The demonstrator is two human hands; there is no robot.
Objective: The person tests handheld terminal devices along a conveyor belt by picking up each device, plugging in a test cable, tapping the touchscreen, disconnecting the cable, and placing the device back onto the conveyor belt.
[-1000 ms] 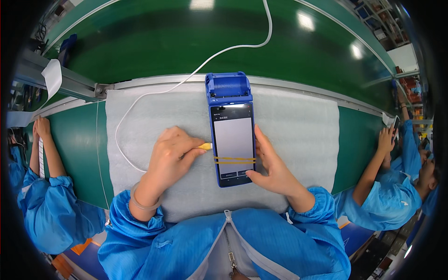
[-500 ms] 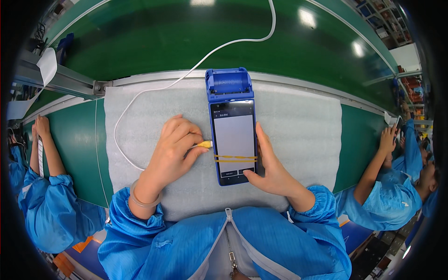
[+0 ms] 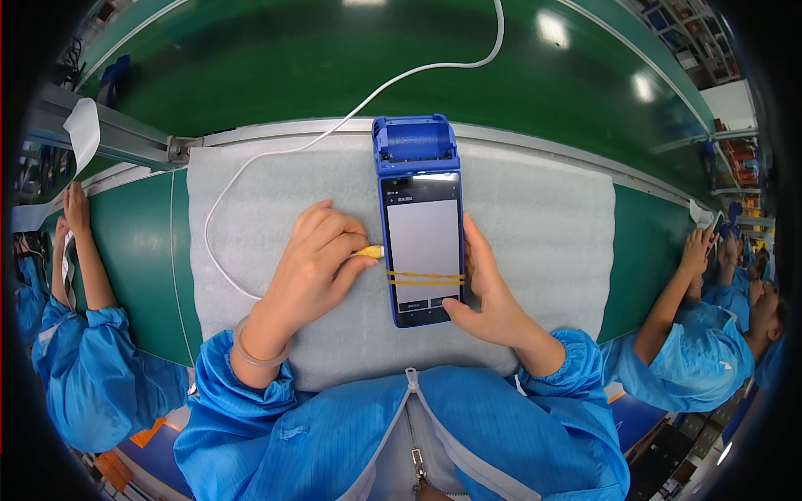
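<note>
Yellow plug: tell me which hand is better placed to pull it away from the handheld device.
Probably the left hand: its fingers pinch the yellow plug, while the right hand holds the handheld device from the opposite side.

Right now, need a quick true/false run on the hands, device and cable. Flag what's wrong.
1. The left hand pinches the yellow plug at the left side of the handheld device. True.
2. The right hand is clear of the device. False: it grips the right edge, thumb over the screen's lower right corner.
3. A yellow band crosses the lower part of the screen. True.
4. The cable is black and loops out to the right of the device. False: it is white and loops out to the left.
5. The mat under the hands is red. False: it is white.
</note>
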